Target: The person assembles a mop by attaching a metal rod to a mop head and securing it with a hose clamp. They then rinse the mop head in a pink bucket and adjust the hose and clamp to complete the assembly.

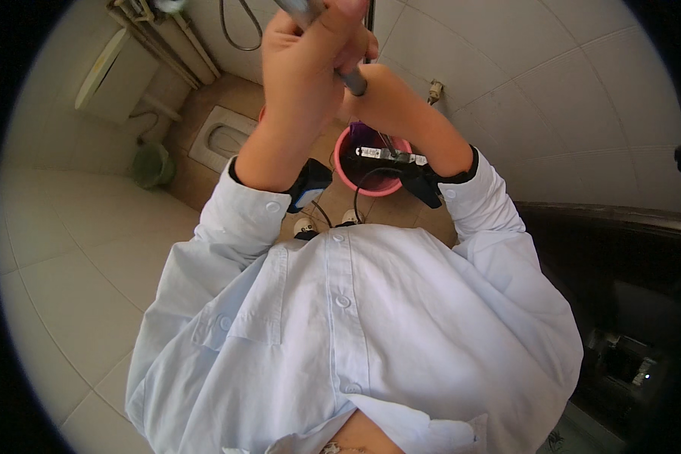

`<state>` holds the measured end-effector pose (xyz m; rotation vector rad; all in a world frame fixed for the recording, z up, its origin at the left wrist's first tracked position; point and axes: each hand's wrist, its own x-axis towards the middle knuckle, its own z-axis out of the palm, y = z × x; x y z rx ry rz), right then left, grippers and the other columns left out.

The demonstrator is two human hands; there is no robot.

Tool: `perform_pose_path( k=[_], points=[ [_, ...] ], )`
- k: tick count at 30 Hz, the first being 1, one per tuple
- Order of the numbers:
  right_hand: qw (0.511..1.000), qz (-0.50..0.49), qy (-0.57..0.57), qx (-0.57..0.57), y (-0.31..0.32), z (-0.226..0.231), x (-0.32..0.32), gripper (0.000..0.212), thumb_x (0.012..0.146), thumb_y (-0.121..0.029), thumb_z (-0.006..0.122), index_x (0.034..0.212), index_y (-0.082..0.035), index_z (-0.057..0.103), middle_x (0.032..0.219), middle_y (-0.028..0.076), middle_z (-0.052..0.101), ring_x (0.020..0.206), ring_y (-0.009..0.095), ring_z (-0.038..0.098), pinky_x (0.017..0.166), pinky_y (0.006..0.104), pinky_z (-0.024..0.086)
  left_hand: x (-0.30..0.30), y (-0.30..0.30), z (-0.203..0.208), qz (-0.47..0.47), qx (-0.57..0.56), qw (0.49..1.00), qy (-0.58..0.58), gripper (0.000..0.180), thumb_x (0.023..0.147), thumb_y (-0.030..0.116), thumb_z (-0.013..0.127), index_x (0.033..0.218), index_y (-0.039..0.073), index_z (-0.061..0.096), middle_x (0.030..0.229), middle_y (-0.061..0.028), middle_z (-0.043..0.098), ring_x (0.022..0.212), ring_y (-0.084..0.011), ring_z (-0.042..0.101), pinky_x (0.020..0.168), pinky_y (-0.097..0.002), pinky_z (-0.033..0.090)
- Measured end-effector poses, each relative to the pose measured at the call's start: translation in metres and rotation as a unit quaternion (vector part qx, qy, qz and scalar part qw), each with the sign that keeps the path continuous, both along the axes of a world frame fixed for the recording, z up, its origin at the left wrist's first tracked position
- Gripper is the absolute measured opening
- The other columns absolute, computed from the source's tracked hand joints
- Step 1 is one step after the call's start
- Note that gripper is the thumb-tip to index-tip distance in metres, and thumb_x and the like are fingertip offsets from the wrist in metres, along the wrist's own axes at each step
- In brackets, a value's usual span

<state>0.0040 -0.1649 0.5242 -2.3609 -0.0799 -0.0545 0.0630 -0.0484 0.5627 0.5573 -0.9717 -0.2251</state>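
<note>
At the top of the head view, my left hand (301,64) is closed round a grey rod (353,82), whose lower end sticks out below the fingers. The rod's upper part runs up out of the picture. My right hand (360,50) is raised close behind the left one and is mostly covered by it, so its grip cannot be made out. Black devices with cables sit at both wrists, the left one (310,185) below my left cuff and the right one (422,188) below my right cuff.
A pink basin (340,172) with purple cloth and a white strip across it stands on the tiled floor beneath my right forearm. A squat toilet (223,136), a green bucket (153,166) and a white cistern (113,79) are at the left. A tap (435,91) juts from the wall.
</note>
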Motion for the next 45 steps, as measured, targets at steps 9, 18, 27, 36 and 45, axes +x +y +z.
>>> perform_pose_path(
  k=[9,18,27,36,45],
  points=[
    [0.998,-0.07,0.0,0.01,-0.046,-0.079,-0.027,0.026,0.084,-0.028,0.049,0.089,-0.005,0.059,0.083,0.021,0.062,0.08,0.039,0.059,0.069,0.0431,0.047,-0.031,-0.046,-0.061,-0.012,0.16,0.975,0.154,0.025,0.081,0.019,0.068,0.068,0.006,0.051,0.058,-0.0003,0.051,0.051,-0.006,0.044,0.049,-0.021,0.035],
    [0.991,-0.119,-0.031,0.052,-0.067,-0.133,-0.04,0.036,0.081,-0.033,0.052,0.094,0.0,0.061,0.09,0.023,0.063,0.087,0.036,0.061,0.076,0.04,0.047,-0.039,-0.055,-0.077,-0.03,0.318,0.942,0.106,0.015,0.084,0.01,0.061,0.076,0.004,0.051,0.069,-0.0069,0.058,0.056,-0.0097,0.05,0.055,-0.0246,0.041],
    [0.983,-0.133,-0.094,0.09,-0.078,-0.117,-0.056,0.027,0.081,-0.025,0.056,0.093,-0.001,0.061,0.09,0.022,0.064,0.089,0.036,0.061,0.074,0.0396,0.048,-0.048,-0.071,-0.075,-0.066,0.28,0.956,0.056,0.009,0.086,0.012,0.059,0.085,0.004,0.055,0.069,-0.0035,0.056,0.066,-0.0117,0.052,0.064,-0.0268,0.043],
    [0.997,-0.079,-0.002,0.014,-0.105,-0.08,-0.012,0.025,0.072,-0.023,0.063,0.089,-0.005,0.062,0.086,0.018,0.064,0.084,0.035,0.062,0.071,0.0415,0.049,-0.025,-0.115,-0.074,0.016,0.254,0.947,0.196,0.031,0.083,0.013,0.059,0.06,0.012,0.038,0.052,0.0018,0.035,0.051,-0.0094,0.036,0.057,-0.0269,0.036],
    [0.989,-0.13,-0.044,-0.049,-0.118,-0.084,-0.01,0.027,0.08,-0.027,0.057,0.099,-0.009,0.06,0.093,0.017,0.064,0.089,0.035,0.061,0.076,0.0433,0.049,-0.021,-0.127,-0.068,-0.083,0.262,0.937,0.213,0.026,0.081,0.007,0.06,0.063,0.011,0.042,0.057,0.0025,0.039,0.054,-0.0097,0.036,0.055,-0.0234,0.03]
  ],
)
